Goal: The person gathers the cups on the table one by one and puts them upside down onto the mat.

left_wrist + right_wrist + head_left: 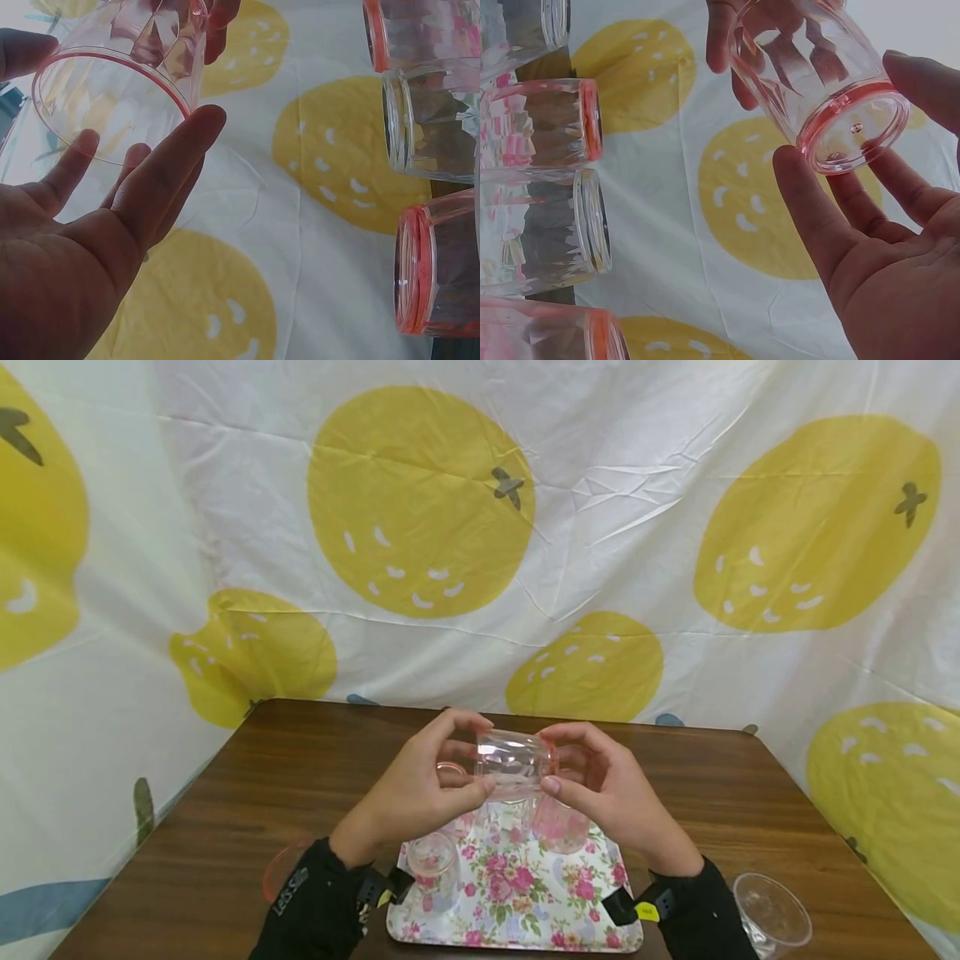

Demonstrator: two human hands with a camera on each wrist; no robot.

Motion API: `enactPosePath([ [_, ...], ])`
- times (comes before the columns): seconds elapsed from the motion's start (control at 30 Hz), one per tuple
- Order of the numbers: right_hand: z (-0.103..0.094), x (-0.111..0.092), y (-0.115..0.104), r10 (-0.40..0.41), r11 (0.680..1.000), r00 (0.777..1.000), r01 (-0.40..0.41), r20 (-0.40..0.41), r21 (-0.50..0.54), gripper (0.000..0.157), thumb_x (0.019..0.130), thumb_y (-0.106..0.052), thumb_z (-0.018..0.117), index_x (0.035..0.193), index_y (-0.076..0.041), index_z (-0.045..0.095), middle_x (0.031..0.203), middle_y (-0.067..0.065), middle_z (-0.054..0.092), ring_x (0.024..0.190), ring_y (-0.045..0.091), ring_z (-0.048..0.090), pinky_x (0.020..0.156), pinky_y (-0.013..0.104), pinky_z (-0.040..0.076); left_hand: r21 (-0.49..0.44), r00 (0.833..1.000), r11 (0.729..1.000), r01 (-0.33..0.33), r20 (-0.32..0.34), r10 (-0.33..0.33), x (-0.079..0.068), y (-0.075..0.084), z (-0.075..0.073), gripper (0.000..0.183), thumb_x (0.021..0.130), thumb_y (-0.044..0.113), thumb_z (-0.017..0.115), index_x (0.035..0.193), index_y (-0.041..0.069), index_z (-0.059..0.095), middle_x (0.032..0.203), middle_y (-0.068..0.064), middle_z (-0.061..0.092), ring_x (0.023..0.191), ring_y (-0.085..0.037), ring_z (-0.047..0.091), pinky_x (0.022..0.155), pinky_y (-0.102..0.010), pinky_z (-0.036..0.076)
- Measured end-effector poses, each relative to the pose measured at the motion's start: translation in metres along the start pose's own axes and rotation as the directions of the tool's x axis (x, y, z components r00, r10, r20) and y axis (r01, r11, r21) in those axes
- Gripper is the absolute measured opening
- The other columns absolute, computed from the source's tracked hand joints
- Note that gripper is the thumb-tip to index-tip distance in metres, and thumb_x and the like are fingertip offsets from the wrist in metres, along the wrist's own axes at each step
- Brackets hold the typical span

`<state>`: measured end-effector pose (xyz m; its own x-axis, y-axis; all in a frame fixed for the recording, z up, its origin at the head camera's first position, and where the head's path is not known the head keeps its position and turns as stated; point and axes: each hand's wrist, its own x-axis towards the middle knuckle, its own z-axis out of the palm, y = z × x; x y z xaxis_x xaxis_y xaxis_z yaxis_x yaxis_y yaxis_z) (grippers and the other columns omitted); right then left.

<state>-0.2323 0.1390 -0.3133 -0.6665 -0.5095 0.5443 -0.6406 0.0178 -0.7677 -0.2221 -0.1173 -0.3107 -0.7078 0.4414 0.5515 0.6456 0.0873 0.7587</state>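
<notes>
A clear, pink-tinted drinking glass [513, 760] lies sideways in the air above the tray, held between both hands. My left hand [423, 781] grips it at the open end, fingertips and thumb around the pink rim [154, 75]. At the other end, my right hand [611, 789] pinches the thick pink base [855, 127] between thumb and fingers. Below, on the floral tray [498, 935], are several more glasses, among them a clear glass [435, 868] at the left and a pink glass [561, 827] at the right. Those on the tray appear to stand base up.
The tray rests on a dark wooden table [345, 752]. On the table's right side is a clear glass [780, 914]. A pink rim [272, 872] shows at the left, partly behind the left sleeve. A lemon-print cloth [585, 543] hangs behind the table.
</notes>
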Motion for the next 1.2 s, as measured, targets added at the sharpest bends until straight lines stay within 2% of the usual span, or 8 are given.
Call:
enactPosePath([
  [0.17, 0.000, 0.000, -0.001, -0.001, 1.000, 1.000, 0.001, -0.009, 0.010, 0.045, 0.090, 0.010, 0.064, 0.132, 0.005, 0.051, 0.122, 0.003, 0.061, 0.104, 0.033, 0.065, 0.079, 0.026, 0.062, 0.010, 1.000, 1.000, -0.002, 0.005, 0.002, 0.000, 0.000, 0.000, 0.052, 0.086, 0.002, 0.072, 0.131, 0.009, 0.049, 0.131, -0.014, 0.051, 0.109, -0.027, 0.061, 0.083, -0.042, 0.062],
  [0.4, 0.000, -0.001, 0.000, -0.001, 1.000, 1.000, 0.001, -0.015, 0.020, 0.045, 0.089, 0.010, 0.065, 0.131, 0.006, 0.051, 0.122, 0.006, 0.061, 0.105, 0.044, 0.062, 0.081, 0.028, 0.062, 0.035, 1.000, 0.999, -0.024, 0.021, 0.023, 0.000, 0.000, -0.002, 0.054, 0.085, 0.006, 0.075, 0.132, 0.009, 0.049, 0.131, -0.015, 0.053, 0.111, -0.026, 0.061, 0.085, -0.050, 0.061],
  [0.6, -0.002, -0.001, 0.001, 0.003, 1.000, 1.000, -0.003, -0.021, 0.014, 0.045, 0.089, 0.010, 0.066, 0.131, 0.006, 0.052, 0.122, 0.013, 0.061, 0.102, 0.042, 0.064, 0.080, 0.029, 0.063, 0.084, 1.000, 0.996, -0.024, 0.013, 0.023, -0.002, 0.002, -0.007, 0.057, 0.084, 0.011, 0.077, 0.135, 0.012, 0.050, 0.133, -0.012, 0.054, 0.116, -0.023, 0.058, 0.088, -0.058, 0.057],
  [0.8, -0.004, -0.002, -0.001, 0.006, 1.000, 1.000, -0.006, -0.023, 0.000, 0.045, 0.088, 0.010, 0.066, 0.131, 0.006, 0.052, 0.120, 0.009, 0.061, 0.100, 0.033, 0.066, 0.076, 0.025, 0.063, 0.117, 1.000, 0.993, 0.012, -0.009, -0.011, -0.005, 0.004, -0.013, 0.058, 0.085, 0.013, 0.077, 0.136, 0.015, 0.050, 0.139, -0.008, 0.051, 0.119, -0.022, 0.056, 0.092, -0.051, 0.057],
  [0.93, -0.005, -0.002, -0.002, 0.000, 1.000, 1.000, 0.000, -0.020, -0.010, 0.045, 0.088, 0.011, 0.066, 0.130, 0.007, 0.052, 0.119, 0.007, 0.061, 0.101, 0.029, 0.066, 0.079, 0.025, 0.062, 0.128, 1.000, 0.992, 0.020, -0.016, -0.018, -0.006, 0.004, -0.017, 0.055, 0.087, 0.014, 0.075, 0.137, 0.016, 0.050, 0.141, -0.008, 0.049, 0.120, -0.021, 0.055, 0.094, -0.049, 0.057],
  [1.2, -0.007, -0.003, -0.002, 0.012, 0.998, 1.000, -0.013, -0.011, -0.068, 0.044, 0.087, 0.009, 0.069, 0.129, 0.004, 0.055, 0.124, 0.022, 0.057, 0.105, 0.031, 0.063, 0.088, 0.027, 0.060, 0.122, 1.000, 0.993, 0.000, -0.026, 0.003, -0.007, 0.008, -0.024, 0.052, 0.089, 0.011, 0.072, 0.136, 0.014, 0.050, 0.142, -0.010, 0.048, 0.122, -0.023, 0.052, 0.096, -0.051, 0.055],
])
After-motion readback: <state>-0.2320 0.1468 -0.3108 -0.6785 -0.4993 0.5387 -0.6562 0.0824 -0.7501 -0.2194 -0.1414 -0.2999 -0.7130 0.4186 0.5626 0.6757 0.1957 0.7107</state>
